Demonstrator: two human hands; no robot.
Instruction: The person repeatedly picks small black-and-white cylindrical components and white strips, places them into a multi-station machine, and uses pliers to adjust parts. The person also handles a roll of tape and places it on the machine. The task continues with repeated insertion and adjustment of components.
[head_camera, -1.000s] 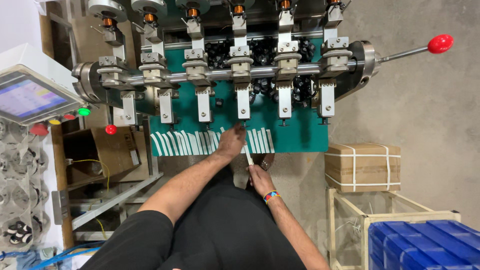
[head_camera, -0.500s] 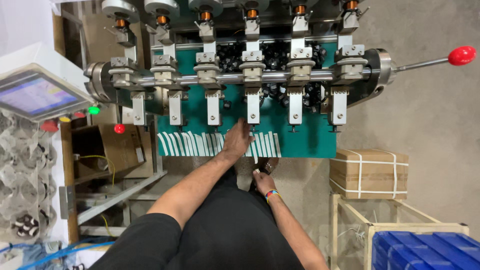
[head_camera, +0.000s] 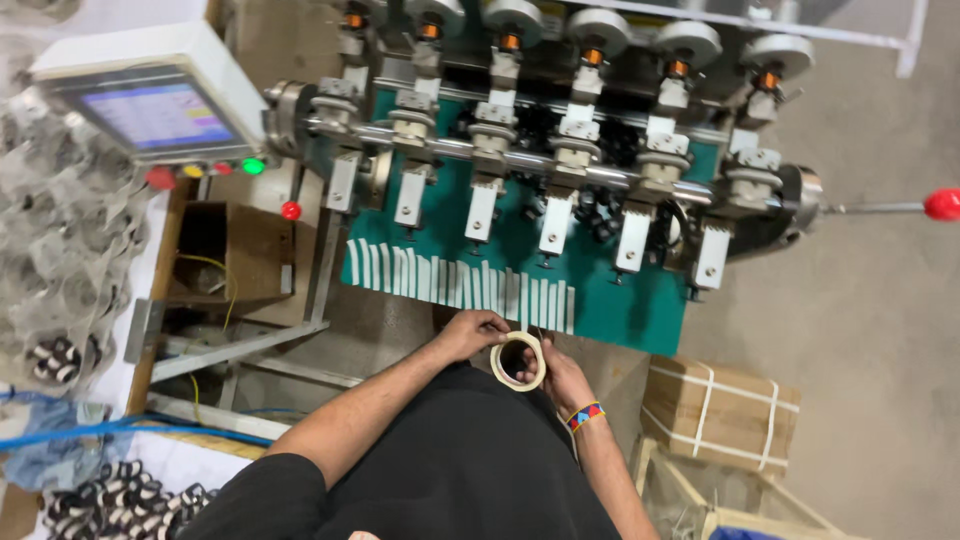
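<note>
Both hands at lower centre of frame, just below the green panel (head_camera: 600, 310) of the winding machine (head_camera: 560, 170). They hold a roll of cream tape (head_camera: 518, 360) between them, ring face turned up toward the camera. Left hand (head_camera: 468, 333) curled closed on the roll's upper left edge, fingers wrapped over the rim. Right hand (head_camera: 562, 378) closed on the roll's lower right side, partly hidden behind it; a multicoloured wristband (head_camera: 585, 416) sits on that wrist.

Just above the hands: a row of white tape strips (head_camera: 460, 285) stuck upright along the panel's lower edge, running from left to about the middle of the panel. Above that, a line of white spindle heads (head_camera: 555, 215) on a steel shaft across the machine, slanting down to the right. Red-knobbed lever (head_camera: 942, 204) sticks out at far right edge.

Upper left: control box with lit screen (head_camera: 155, 110), coloured buttons (head_camera: 205, 172) under it. Open cardboard box (head_camera: 235, 250) below it. Strapped cardboard carton (head_camera: 722, 412) at lower right, on the floor, near the right forearm. Bags of small coils (head_camera: 55, 260) at left edge; more black-and-white coils (head_camera: 120, 495) at lower left
</note>
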